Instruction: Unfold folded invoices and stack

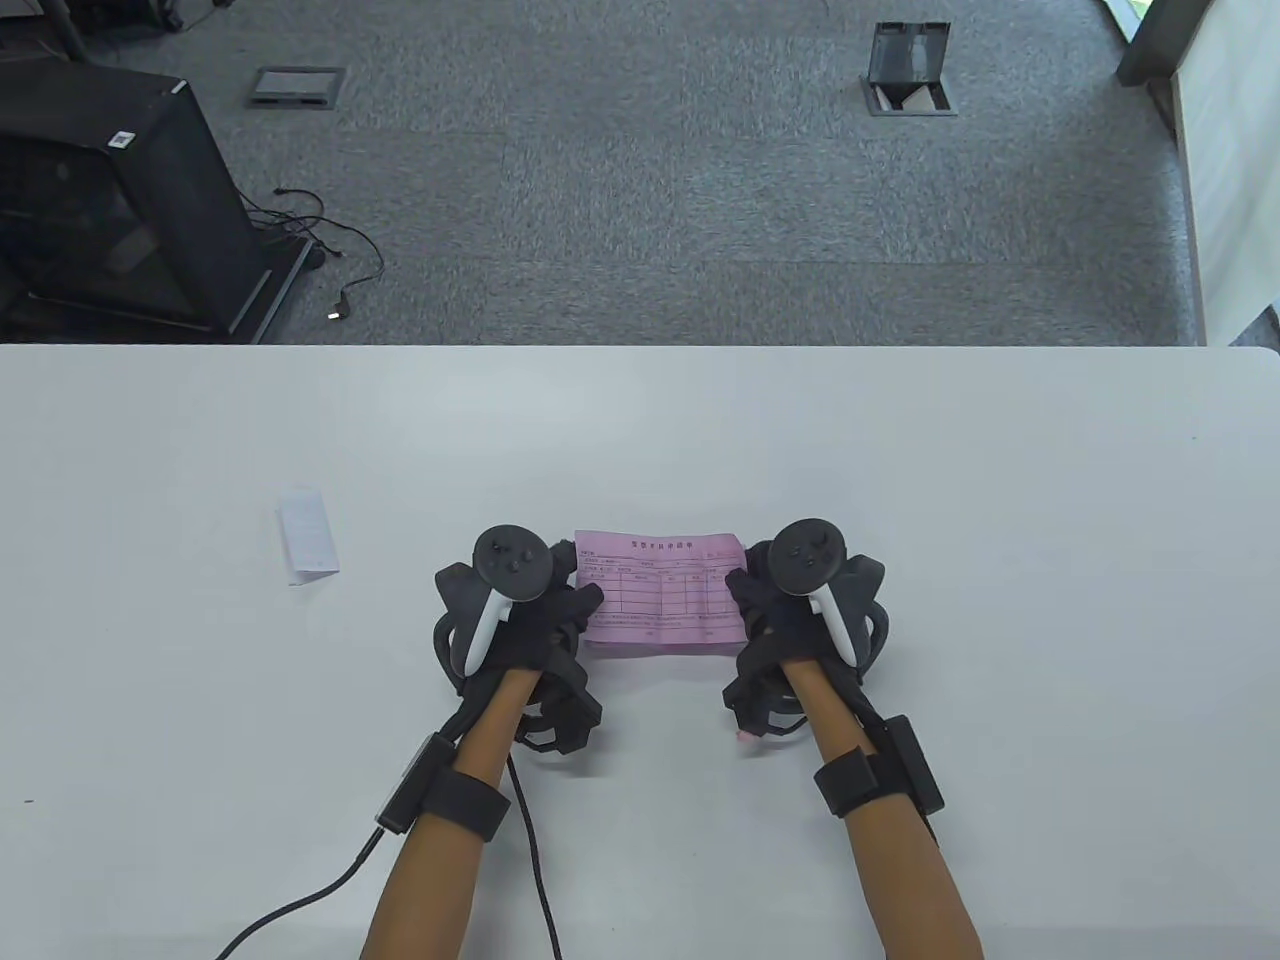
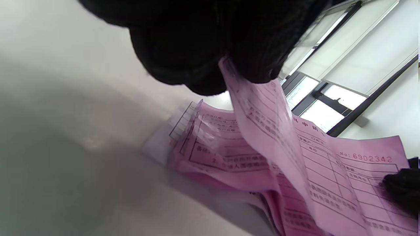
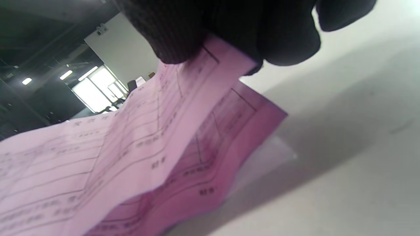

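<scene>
**Table view: pink invoice held by both ends over the stack**

Left hand [image 1: 520,620] and right hand [image 1: 790,610] each pinch one end of the opened pink invoice [image 1: 660,595], fingertips [image 2: 249,62] pressed together on the paper. It hangs creased just above the pink stack [image 2: 210,154] on the table [image 1: 900,480]. Best to pull it gently taut, line up corners, then lower flat. A folded white slip [image 1: 307,535] waits well to the left.

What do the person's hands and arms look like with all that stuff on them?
The left hand and the right hand wear black knit gloves. A black round-topped tracker with a white handle sits on the back of each. The forearms are bare, with black wrist straps carrying small black boxes. Black cables trail from the left wrist toward the table's near edge.
</scene>
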Demonstrator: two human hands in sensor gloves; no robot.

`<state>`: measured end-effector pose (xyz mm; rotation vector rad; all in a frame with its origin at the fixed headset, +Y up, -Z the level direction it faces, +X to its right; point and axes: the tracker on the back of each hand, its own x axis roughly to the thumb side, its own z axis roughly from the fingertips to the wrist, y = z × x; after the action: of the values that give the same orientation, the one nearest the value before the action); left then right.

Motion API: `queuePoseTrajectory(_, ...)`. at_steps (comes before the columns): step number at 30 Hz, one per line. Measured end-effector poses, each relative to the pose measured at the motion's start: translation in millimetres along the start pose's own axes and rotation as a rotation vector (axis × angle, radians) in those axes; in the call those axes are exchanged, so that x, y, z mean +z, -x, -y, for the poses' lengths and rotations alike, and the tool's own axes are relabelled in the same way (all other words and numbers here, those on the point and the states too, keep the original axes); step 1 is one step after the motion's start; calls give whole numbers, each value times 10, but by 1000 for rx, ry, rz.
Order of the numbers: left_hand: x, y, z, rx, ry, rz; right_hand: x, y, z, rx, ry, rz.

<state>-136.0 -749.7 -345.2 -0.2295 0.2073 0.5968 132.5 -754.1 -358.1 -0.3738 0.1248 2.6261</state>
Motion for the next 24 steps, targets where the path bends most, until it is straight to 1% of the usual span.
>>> queuePoseTrajectory(6,-115,-21,165,-67,47,-52,-61,-4,-101,125,22,-52)
queuePoseTrajectory(9,-160,0,211,-117,44,-76,-88,15,-144,171,31,-67)
queuePoseTrajectory(14,-199,18,261,-146,52,-96,-110,-23,-201,243,39,-67)
queuePoseTrajectory(17,-199,-11,267,-239,7,-146,-115,-69,-243,313,30,-86)
queuePoseTrajectory(19,-204,-38,261,-351,-29,-179,-112,-90,-272,359,14,-101)
queuePoseTrajectory(21,-202,-41,252,-422,-44,-191,-105,-95,-272,385,22,-110)
queuePoseTrajectory(24,-192,-22,249,-426,-34,-173,-105,-68,-256,353,19,-103)
